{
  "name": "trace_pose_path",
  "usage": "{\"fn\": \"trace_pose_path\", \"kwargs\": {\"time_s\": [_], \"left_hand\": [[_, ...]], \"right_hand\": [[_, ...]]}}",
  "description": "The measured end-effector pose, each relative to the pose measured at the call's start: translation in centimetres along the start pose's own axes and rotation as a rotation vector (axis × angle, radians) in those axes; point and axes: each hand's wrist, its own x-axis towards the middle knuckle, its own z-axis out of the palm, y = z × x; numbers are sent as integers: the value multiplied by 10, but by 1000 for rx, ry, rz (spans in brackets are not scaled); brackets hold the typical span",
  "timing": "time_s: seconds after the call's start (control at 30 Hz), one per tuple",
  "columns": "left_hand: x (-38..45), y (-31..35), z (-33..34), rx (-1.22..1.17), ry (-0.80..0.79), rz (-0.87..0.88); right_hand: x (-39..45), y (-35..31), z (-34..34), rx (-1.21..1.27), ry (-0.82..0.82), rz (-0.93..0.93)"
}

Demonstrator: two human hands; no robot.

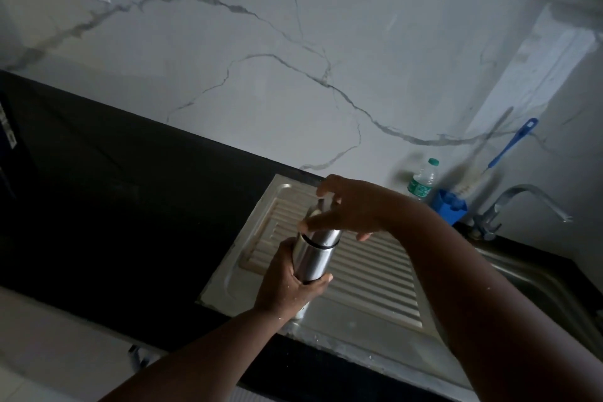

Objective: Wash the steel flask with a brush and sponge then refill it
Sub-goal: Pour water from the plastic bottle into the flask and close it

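We see the cylindrical steel flask [314, 256] held tilted above the ribbed steel drainboard [368, 274], our left hand [290, 284] curled round its lower body. Our right hand [350, 209] covers its top, fingers bent; the cap beneath is hidden, so that grip is unclear.

Pretty dim shot overall, kinda underexposed. The black counter [107, 179] left of the sink [365, 274] is nearly pure shadow, no detail. Brightest bit is the marble wall [293, 42] behind the sink, lit softly and evenly, and the sink's ribs catch pale streaks of it. The flask [315, 256] shows a soft sheen. Both arms read as dark shapes. Wide-angle bend tilts everything, and the brush [509, 147] right of the sink is soft and smeared.
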Motion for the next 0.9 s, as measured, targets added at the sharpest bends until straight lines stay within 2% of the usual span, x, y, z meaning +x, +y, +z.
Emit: {"fn": "trace_pose_path", "kwargs": {"time_s": [0.03, 0.1, 0.17, 0.3, 0.53, 0.77, 0.83, 0.9], "left_hand": [[-1, 0, 0, -3, -3, 0], [-1, 0, 0, -6, -2, -6], [-1, 1, -1, 3, 1, -9], [-1, 2, 0, 11, 1, -18], [-2, 1, 2, 2, 14, -18], [-2, 0, 2, -8, 9, -16], [-2, 1, 2, -10, 10, -18], [-2, 1, 2, -17, 9, -20]], "right_hand": [[-1, 0, -1, -35, -24, -38], [3, 0, 0, -252, 30, -122], [6, -1, 1, -351, 64, -181], [6, 5, -3, -339, 1, -224], [6, 6, -2, -241, 1, -319], [4, 3, -5, -353, 29, -249], [5, -1, 2, -397, 115, -182], [9, -2, 14, -499, 277, -74]]}}
